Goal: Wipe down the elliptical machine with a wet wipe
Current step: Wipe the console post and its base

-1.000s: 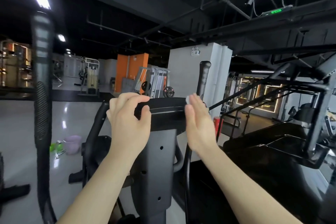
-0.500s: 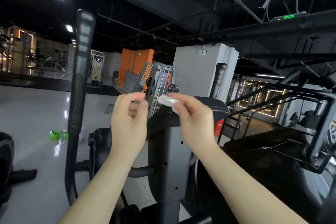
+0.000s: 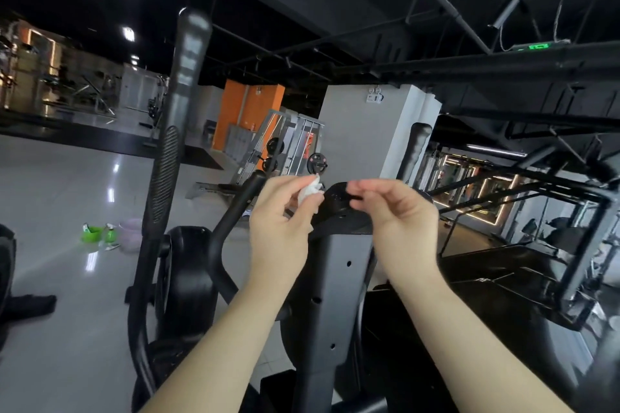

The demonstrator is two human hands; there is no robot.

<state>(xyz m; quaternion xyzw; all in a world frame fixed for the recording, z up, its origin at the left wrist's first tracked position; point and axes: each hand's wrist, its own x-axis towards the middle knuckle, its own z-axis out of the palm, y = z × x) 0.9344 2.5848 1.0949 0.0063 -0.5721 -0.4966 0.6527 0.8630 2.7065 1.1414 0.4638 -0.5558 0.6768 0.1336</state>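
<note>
Head view: left hand (image 3: pixel 281 225) pinches the crumpled wet wipe (image 3: pixel 309 192), held up just left of the elliptical machine (image 3: pixel 335 278) console top. Right hand (image 3: pixel 399 214) close by, fingers curled, nothing visible in them.
</note>
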